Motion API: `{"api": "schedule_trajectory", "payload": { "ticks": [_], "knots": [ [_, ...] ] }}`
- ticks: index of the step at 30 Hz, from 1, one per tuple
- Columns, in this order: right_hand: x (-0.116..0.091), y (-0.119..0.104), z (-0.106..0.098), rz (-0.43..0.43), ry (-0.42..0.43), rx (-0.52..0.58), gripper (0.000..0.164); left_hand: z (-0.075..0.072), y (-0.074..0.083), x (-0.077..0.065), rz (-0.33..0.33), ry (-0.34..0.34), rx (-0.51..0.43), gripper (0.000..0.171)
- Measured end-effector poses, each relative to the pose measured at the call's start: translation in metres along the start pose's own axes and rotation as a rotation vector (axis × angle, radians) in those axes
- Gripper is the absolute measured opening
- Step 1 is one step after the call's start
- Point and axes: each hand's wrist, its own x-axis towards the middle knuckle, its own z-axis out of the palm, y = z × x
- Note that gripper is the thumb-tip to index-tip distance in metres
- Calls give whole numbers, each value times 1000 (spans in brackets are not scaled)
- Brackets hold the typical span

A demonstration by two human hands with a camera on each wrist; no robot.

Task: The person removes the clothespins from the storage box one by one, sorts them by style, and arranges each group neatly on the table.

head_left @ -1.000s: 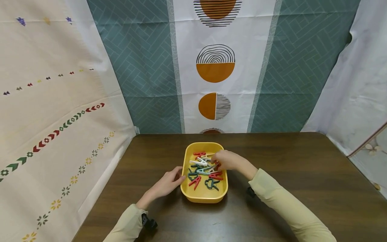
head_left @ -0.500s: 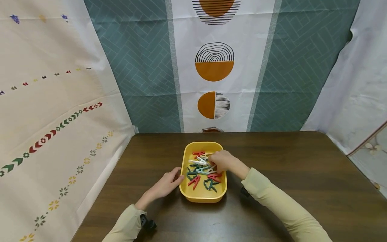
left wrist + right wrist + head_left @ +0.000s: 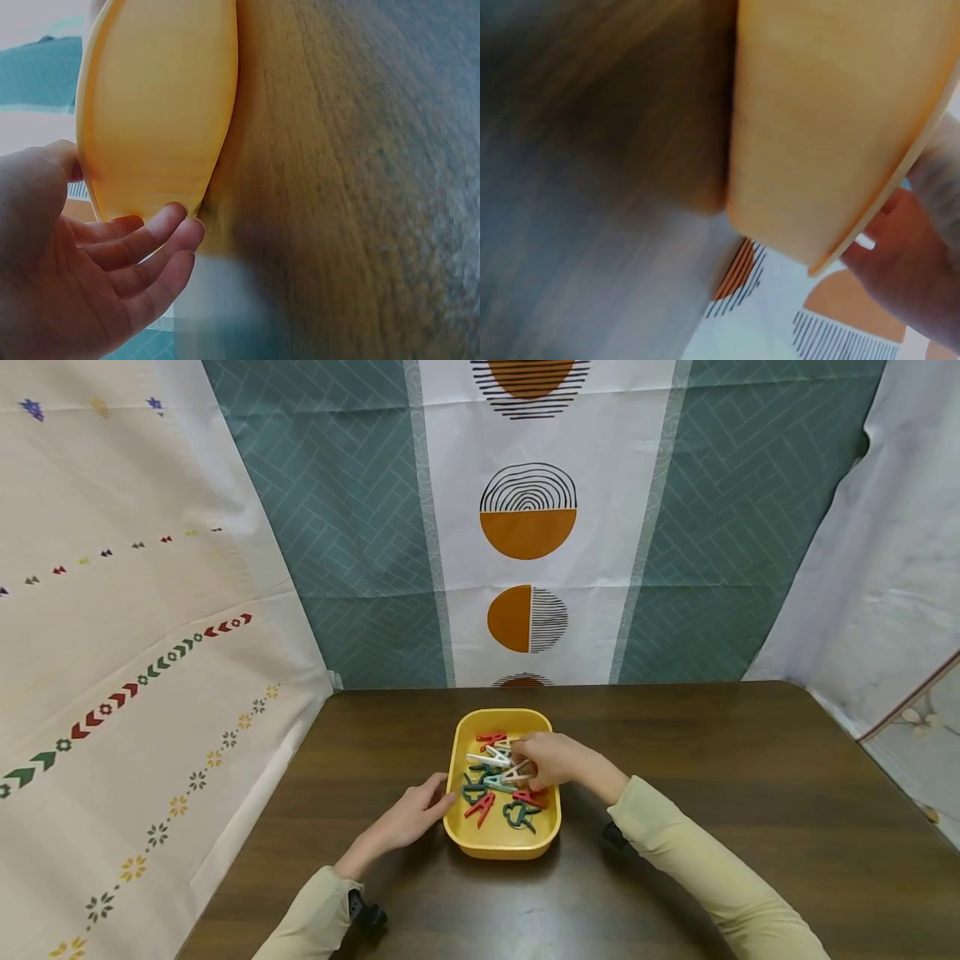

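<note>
A yellow plastic tray (image 3: 501,850) holds several clothespins. My left hand (image 3: 405,814) grips its left side, thumb over the rim and fingers along the outer wall, as the left wrist view of the tray (image 3: 161,97) shows. My right hand (image 3: 551,758) reaches in over the right rim, fingers bent down, and pinches a beige clothespin (image 3: 516,772). Around it lie a white clothespin (image 3: 489,760), a pale green one (image 3: 498,784), a red one (image 3: 481,808) and a dark green clip (image 3: 518,815). In the right wrist view the tray wall hides the fingertips.
The tray stands on a dark brown wooden table (image 3: 675,752). Behind the table hangs a teal and white cloth (image 3: 360,568) with orange circles. A cream embroidered cloth (image 3: 150,635) is on the left, a pale cloth (image 3: 885,602) on the right.
My right hand has shifted slightly left within the tray, and the beige clothespin has moved left with it. My left hand has stayed at the tray's side.
</note>
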Motion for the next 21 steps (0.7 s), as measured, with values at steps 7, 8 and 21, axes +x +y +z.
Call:
{"api": "schedule_trajectory", "payload": {
  "ticks": [7,8,21],
  "knots": [
    [-10,9,2,-69,183,199,34,0,1,0,11,-1,4,42],
    [-11,11,3,-76,214,221,34,1,1,0,10,0,5,42],
    [-29,29,6,-7,546,314,31,2,-1,-1,-3,4,9,43]
  ]
}}
